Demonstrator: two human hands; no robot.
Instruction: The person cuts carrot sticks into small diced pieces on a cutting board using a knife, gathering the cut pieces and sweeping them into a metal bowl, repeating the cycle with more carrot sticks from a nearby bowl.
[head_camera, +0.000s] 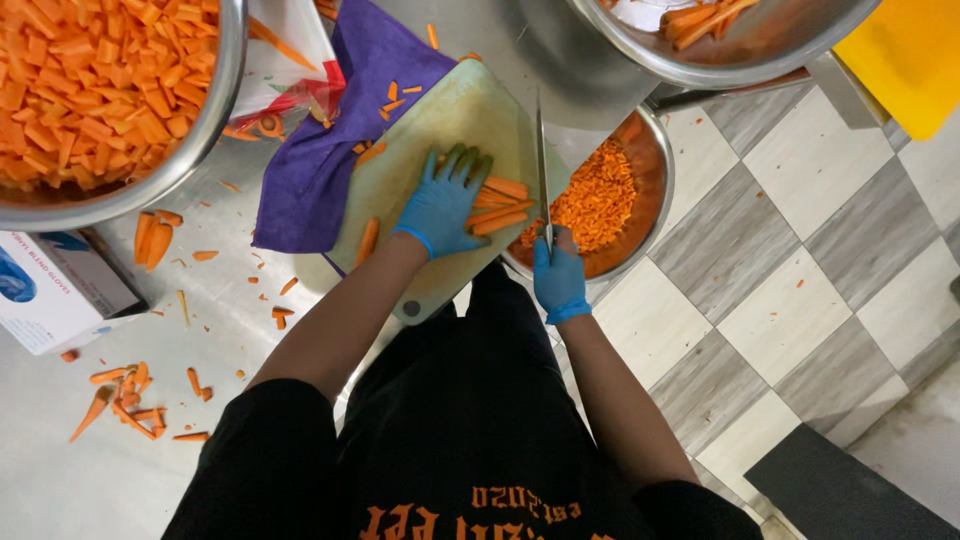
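Head view: cutting board (400, 180) on the steel table (100, 480) w/ a bundle of carrot sticks (500, 208) lying across it, long axis running left–right, roughly square to the knife (541, 170), whose blade points away from the person. Left hand (440, 205) lies flat, fingers spread, pressing the sticks' left ends; it's the nearer hand. Right hand (558, 280) is closed round the knife handle, blade just right of the stick ends, above the bowl of diced carrot (600, 200).

Your pale green plastic cutting board (430, 150) is hemmed in: a purple cloth (310, 170) lies to its left, a steel bowl of diced carrot (640, 215) sits close right, and a large steel bowl (215, 110) crowds the far left. Bare steel counter (80, 480) lies open near-left.
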